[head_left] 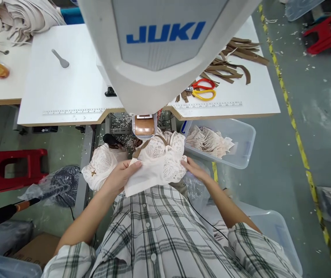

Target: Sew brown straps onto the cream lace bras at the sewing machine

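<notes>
while the left hand (118, 175) and right hand (192, 168) each pinch the lace bra (159, 162) just under the sewing machine (159, 50), uneven pull could skew its near edge.

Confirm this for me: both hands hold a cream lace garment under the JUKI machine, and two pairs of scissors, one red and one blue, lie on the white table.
Not quite. In the head view the scissors beside the red scissors are yellow scissors, not blue. The rest stands: the left hand and right hand hold the cream lace garment under the JUKI machine, and both pairs lie on the white table.
</notes>
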Tool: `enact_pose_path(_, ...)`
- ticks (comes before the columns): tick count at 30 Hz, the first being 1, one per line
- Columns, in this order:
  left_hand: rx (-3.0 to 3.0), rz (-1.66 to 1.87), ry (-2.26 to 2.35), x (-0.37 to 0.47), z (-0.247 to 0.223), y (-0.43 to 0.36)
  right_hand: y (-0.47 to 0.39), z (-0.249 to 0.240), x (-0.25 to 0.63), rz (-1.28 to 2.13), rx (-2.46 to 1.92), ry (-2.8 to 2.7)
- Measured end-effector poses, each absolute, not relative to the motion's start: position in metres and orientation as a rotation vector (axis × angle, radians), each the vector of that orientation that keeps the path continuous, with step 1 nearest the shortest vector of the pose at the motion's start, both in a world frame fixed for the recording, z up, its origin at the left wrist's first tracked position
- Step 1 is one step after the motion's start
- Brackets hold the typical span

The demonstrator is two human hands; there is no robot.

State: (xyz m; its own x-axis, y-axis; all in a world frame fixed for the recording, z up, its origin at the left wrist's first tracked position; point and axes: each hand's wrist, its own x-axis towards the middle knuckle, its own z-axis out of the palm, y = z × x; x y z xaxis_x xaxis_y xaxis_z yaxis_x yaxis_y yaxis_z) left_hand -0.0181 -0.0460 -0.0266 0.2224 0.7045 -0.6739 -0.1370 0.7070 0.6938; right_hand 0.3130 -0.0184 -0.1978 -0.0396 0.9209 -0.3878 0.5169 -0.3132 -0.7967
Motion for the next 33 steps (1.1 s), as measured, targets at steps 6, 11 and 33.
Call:
enact_pose_path(6,0.694,0.602,1.344,-0.038,-0.042,-0.048,-0.034,-0.186,0.325,1.348,-1.835,-1.476)
enact_pose_path(11,1.261,0.614,1.845,-0.064,-0.051,-0.025,-0.04,-0.112,0.313,1.219,-1.664,-1.267)
enact_pose_path(33,1.143,0.75,1.213,0.001,-0.04,-0.06,-0.034,-0.048,0.166,1.167,-0.853,-1.907)
